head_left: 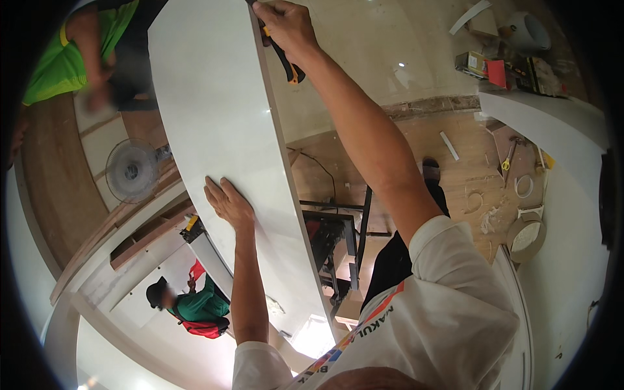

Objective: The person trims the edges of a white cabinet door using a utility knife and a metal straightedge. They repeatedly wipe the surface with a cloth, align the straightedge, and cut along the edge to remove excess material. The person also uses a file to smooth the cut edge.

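A long white board (201, 84) runs from the top of the head view down past its centre, its long right edge facing my right arm. My left hand (227, 201) lies on the board's face with fingers outstretched, holding nothing. Up at the far right corner, my right hand (286, 29) is closed on a yellow-and-black hand tool (290, 68) against the board's edge; the tool's working end is hidden behind my fingers and the board. A black metal stand (351, 247) shows beneath the board, right of it.
A person in bright green (71, 39) is at upper left, another with a red bag (205, 325) at lower left. A fan (130, 170) stands left of the board. Boxes (471, 65), scissors (507, 162), tape rolls (526, 234) and offcuts (448, 144) lie at right.
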The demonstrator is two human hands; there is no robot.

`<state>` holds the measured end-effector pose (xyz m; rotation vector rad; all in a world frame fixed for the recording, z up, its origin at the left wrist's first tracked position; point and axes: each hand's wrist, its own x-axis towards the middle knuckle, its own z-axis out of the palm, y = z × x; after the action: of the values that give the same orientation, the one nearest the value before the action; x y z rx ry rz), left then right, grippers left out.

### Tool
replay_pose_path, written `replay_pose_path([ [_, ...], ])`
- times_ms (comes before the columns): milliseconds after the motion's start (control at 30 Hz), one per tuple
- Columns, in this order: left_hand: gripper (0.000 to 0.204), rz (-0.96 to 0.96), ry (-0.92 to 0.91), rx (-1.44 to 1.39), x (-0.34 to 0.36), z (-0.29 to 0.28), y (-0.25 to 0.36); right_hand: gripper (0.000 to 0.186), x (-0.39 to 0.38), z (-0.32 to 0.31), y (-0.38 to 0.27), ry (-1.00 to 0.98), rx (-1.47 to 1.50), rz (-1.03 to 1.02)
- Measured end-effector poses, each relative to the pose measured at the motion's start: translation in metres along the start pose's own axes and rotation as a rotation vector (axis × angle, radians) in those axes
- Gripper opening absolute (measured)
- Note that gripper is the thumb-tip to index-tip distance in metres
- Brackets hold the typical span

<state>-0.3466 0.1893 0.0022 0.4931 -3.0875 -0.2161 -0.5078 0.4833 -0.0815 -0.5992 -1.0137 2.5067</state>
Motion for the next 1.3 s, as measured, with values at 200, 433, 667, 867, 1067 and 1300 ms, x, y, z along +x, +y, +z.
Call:
replay_pose_path([
  [200, 0.072, 0.017, 0.007, 0.007, 0.003, 0.002, -0.005, 0.024, -0.002, 0.004, 0.003, 0.016, 0.077, -0.004],
  [433, 0.072, 0.007, -0.002, 0.012, 0.003, 0.0, -0.001, 0.027, -0.011, -0.002, -0.009, -0.043, -0.071, 0.097],
  [667, 0.072, 0.003, -0.01, 0.01, 0.003, 0.001, 0.002, 0.03, -0.017, -0.002, -0.02, -0.042, -0.132, 0.137],
  [867, 0.071, 0.013, -0.023, 0.014, 0.005, 0.001, 0.005, 0.028, -0.013, 0.001, 0.003, 0.025, 0.043, -0.016],
  [1067, 0.072, -0.003, -0.023, 0.02, 0.003, 0.0, 0.003, 0.032, -0.02, 0.002, 0.01, 0.019, 0.054, 0.007],
  [1300, 0.072, -0.012, -0.033, 0.023, 0.002, 0.001, 0.002, 0.033, -0.026, 0.004, 0.011, 0.029, 0.134, 0.022],
])
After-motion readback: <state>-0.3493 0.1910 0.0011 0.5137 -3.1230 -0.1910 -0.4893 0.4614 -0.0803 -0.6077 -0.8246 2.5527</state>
